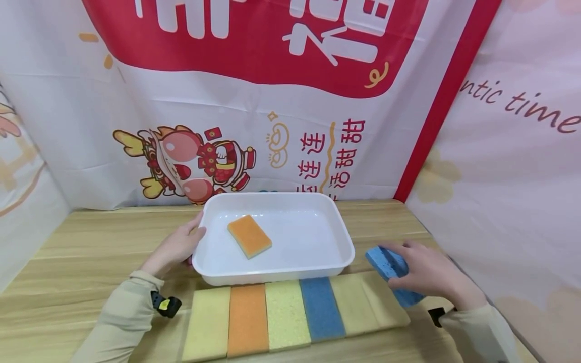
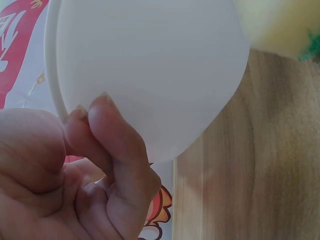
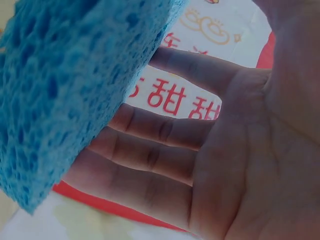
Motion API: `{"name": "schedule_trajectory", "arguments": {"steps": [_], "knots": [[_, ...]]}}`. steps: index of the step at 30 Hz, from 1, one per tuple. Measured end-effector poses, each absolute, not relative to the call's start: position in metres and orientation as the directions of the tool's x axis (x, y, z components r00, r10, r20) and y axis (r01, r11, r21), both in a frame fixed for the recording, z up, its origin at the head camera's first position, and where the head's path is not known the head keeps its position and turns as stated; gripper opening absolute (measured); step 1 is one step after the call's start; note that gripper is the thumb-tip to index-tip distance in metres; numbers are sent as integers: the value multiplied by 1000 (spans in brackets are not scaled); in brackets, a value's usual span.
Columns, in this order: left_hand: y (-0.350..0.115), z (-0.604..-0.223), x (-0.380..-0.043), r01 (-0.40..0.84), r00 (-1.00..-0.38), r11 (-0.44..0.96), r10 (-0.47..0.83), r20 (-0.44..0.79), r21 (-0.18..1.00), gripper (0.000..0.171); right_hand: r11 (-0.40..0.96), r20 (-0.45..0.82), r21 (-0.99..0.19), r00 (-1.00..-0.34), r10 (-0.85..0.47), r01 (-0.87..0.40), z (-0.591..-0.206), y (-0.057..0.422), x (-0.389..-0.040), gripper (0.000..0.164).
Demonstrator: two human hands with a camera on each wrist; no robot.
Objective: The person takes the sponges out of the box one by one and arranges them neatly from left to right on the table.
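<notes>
My left hand [image 1: 178,245] grips the left rim of a white plastic tray [image 1: 308,239]. In the left wrist view, the curled fingers of that hand [image 2: 107,160] are against the wall of the tray [image 2: 160,70]. One orange-topped sponge [image 1: 249,235] lies inside the tray, left of its middle. To the right of the tray, my right hand [image 1: 428,268] holds a blue sponge [image 1: 380,261] between thumb and fingers. Up close in the right wrist view, the blue sponge [image 3: 75,90] has a porous surface, with the fingers of the hand [image 3: 220,160] along one side.
In front of the tray is a row of sponges on the wooden table [image 1: 113,237]: yellow [image 1: 209,320], orange [image 1: 247,318], speckled yellow [image 1: 287,313], blue [image 1: 323,307] and two pale yellow ones [image 1: 356,305]. Printed cloth [image 1: 272,96] hangs behind and at both sides.
</notes>
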State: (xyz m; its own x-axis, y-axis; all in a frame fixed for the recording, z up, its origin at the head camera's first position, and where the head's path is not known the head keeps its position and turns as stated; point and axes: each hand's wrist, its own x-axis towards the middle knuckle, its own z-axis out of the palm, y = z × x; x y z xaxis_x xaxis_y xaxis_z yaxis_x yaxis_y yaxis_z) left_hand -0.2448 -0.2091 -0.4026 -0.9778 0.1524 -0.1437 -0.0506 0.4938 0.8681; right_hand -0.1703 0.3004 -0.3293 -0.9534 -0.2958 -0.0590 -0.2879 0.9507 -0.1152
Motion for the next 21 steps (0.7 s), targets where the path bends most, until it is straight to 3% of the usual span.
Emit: {"name": "schedule_trajectory", "arguments": {"steps": [21], "knots": [[-209, -402, -243, -52, -978, 504, 149, -146, 862, 60, 963, -41, -170, -975, -218, -208, -360, 340, -162, 81]]}}
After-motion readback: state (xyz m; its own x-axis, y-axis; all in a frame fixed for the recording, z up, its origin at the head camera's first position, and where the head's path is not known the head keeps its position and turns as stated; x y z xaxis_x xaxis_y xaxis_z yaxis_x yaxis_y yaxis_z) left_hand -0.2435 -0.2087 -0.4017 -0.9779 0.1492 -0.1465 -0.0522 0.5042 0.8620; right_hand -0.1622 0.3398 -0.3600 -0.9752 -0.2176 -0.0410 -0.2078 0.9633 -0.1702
